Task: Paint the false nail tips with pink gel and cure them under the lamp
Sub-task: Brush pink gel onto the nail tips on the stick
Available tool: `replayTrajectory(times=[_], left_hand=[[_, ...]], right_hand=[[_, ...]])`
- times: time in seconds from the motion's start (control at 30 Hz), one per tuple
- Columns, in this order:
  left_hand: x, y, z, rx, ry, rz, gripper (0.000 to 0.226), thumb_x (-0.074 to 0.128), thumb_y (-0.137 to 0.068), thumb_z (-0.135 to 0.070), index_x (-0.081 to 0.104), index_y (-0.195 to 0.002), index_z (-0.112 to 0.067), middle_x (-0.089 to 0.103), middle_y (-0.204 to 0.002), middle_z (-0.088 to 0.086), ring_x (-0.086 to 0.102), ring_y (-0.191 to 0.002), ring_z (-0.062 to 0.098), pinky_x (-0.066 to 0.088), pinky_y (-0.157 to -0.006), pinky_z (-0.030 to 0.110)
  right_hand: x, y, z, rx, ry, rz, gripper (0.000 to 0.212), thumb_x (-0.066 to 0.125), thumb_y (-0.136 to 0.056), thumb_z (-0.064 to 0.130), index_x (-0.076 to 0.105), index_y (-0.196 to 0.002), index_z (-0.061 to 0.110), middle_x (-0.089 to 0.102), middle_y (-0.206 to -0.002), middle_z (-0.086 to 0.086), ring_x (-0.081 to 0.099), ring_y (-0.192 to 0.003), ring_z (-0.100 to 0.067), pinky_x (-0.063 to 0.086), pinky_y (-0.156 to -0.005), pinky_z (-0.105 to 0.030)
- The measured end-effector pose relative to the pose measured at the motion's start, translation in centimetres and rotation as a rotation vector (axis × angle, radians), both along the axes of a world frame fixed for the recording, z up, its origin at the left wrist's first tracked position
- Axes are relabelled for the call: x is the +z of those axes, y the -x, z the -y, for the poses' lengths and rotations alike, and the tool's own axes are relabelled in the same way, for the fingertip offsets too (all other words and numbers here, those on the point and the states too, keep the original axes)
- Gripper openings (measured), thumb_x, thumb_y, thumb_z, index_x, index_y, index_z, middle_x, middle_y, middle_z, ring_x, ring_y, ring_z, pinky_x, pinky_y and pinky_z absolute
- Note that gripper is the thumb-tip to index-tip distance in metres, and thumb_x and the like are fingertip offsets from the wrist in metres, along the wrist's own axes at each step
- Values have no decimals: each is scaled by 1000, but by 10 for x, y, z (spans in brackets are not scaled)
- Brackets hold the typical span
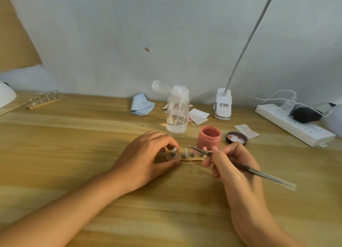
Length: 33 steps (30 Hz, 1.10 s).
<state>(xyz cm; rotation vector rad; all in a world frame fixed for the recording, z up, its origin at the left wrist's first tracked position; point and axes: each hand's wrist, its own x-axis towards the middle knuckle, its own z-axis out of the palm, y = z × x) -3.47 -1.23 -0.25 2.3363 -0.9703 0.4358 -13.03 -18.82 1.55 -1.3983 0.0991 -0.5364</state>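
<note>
A small wooden strip (187, 158) with several clear nail tips on metal studs lies on the table in front of me. My left hand (148, 156) grips its left end, thumb at the front edge and fingers curled over the first stud (173, 152). My right hand (231, 163) holds a thin brush (259, 172) like a pen, its tip hovering just above the middle studs. An open jar of pink gel (209, 138) stands right behind the strip, with its black lid (236, 138) lying upside down to the right.
A clear pump bottle (177, 109) stands behind the jar, beside a blue cloth (141, 106) and paper wipes (199, 116). A clip lamp base (223, 104) and power strip (294, 125) sit at the back right. A second nail strip (45, 100) and a white dome (5, 95) lie far left.
</note>
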Motion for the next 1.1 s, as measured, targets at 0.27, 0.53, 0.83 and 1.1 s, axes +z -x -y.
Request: replayTrajectory(times=[0.27,0.53,0.83,1.1], left_hand=[[0,0,1,-7,14,5,24,69,-78,-49,64,-97,-34,57,-90,-25,54,-87,-1,46,-79,26],[0,1,1,-11,20,14,22,73,-79,-43,64,-95,-32,57,-89,-24,54,-85,0,46,-78,27],[1,1,1,-5,15,12,23,71,-78,-46,64,-96,-33,57,-89,-24,53,-86,-2,45,-79,24],[1,1,0,-6,9,3,25,68,-78,-51,62,-98,-36,59,-92,-24,56,-89,-2,48,-78,27]], right_hand=[[-3,-2,0,34,13,-11,15,60,-86,-2,50,-75,0,69,-62,-7,56,-52,5,40,-55,-7],[-2,-2,-1,36,2,12,14,59,-86,-3,50,-75,-2,68,-59,-6,58,-53,6,40,-54,-6],[-1,-1,-1,21,15,4,19,59,-87,0,49,-72,6,67,-60,-8,57,-54,4,41,-57,-9],[-1,-1,2,6,17,49,12,53,-91,0,51,-80,5,69,-65,-9,57,-56,-6,43,-55,-21]])
